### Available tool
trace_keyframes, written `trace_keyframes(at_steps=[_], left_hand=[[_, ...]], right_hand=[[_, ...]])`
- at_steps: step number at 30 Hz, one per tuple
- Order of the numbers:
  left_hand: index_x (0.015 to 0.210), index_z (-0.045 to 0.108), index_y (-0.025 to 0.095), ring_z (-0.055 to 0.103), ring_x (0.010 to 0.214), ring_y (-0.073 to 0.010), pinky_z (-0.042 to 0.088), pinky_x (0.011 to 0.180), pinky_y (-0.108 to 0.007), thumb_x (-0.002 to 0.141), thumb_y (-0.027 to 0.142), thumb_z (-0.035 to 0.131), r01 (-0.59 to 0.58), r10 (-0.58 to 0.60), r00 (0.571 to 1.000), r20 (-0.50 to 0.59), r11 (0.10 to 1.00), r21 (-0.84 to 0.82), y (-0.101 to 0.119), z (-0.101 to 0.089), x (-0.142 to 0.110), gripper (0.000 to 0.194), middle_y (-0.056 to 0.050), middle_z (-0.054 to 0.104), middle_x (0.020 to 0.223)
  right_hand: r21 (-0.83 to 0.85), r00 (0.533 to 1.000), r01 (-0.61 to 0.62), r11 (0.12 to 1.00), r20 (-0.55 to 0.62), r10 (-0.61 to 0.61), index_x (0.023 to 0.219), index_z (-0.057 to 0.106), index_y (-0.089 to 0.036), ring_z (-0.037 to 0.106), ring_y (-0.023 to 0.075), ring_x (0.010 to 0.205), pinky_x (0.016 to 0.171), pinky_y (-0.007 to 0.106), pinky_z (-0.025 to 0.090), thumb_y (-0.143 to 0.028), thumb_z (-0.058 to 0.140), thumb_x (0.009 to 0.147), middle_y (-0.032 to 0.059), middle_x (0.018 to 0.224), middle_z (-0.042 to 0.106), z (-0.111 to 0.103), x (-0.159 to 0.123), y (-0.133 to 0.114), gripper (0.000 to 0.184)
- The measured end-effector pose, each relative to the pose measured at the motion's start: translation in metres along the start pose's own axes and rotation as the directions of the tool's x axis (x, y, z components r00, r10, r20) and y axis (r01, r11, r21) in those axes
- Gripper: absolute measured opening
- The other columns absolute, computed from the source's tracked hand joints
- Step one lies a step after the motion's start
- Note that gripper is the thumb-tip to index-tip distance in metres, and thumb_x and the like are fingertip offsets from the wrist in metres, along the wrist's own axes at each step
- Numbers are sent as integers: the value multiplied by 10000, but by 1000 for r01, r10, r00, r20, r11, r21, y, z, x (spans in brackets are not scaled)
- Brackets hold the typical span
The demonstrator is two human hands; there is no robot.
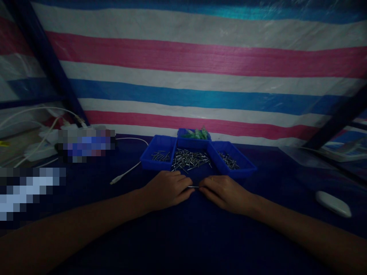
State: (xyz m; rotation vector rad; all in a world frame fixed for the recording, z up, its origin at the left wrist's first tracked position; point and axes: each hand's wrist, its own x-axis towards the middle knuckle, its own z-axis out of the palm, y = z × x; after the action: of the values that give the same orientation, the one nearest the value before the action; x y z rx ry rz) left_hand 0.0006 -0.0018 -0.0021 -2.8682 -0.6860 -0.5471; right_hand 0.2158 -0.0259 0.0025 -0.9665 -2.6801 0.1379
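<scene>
Both of the person's hands are meeting just above the near part of a dark blue counter (pixel 183 238), in front of three blue trays. The left hand (pixel 169 190) is pinching one end of a thin metal rod (pixel 195 186) between thumb and fingers, and the right hand (pixel 226 193) is pinching the other end in the same way. The rod is lying nearly level across the narrow gap between the two sets of fingertips, only its short middle part showing. Just beyond the hands, a loose pile of metal rods (pixel 190 159) is spreading over the counter, its pieces pointing in many directions. The left tray (pixel 156 165) is standing beside that pile and holding a few similar rods (pixel 161 156); the right tray (pixel 243 171) is slanting away on the other side and holding more of them (pixel 228 160). Behind the pile, the back tray (pixel 195 143) is carrying green items (pixel 197 134) that are too dim to identify. A white cable (pixel 132 168) is curving across the counter left of the trays, its plug end lying near the left forearm. Well apart on the right, a rounded white object (pixel 333 204) is resting on the counter. A sheet striped in red, white and blue (pixel 200 57) is hanging behind everything, between dark blue posts (pixel 43 53).
</scene>
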Motion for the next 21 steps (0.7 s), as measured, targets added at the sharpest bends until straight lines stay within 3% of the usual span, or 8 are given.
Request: trace_keyframes(at_steps=[7,21], left_hand=[[720,502,158,486,605,-117,372,578,-231,809,189,434,33,-33,999,6,999,-42,2,-4,1,116,7,545,657],[807,492,158,513,662,-124,386,588,-233,864,196,421,-6,5,1000,31,1000,6,-1,-2,-1,99,1,563,740]], right_hand=[[-32,999,-47,998,-8,47,820,519,-157,514,123,614,588,242,377,-235,367,912,15,692,545,0,-1,-1,194],[-36,997,-71,997,-14,70,810,512,-161,513,114,597,569,229,367,-215,418,886,7,682,549,2,-2,1,133]])
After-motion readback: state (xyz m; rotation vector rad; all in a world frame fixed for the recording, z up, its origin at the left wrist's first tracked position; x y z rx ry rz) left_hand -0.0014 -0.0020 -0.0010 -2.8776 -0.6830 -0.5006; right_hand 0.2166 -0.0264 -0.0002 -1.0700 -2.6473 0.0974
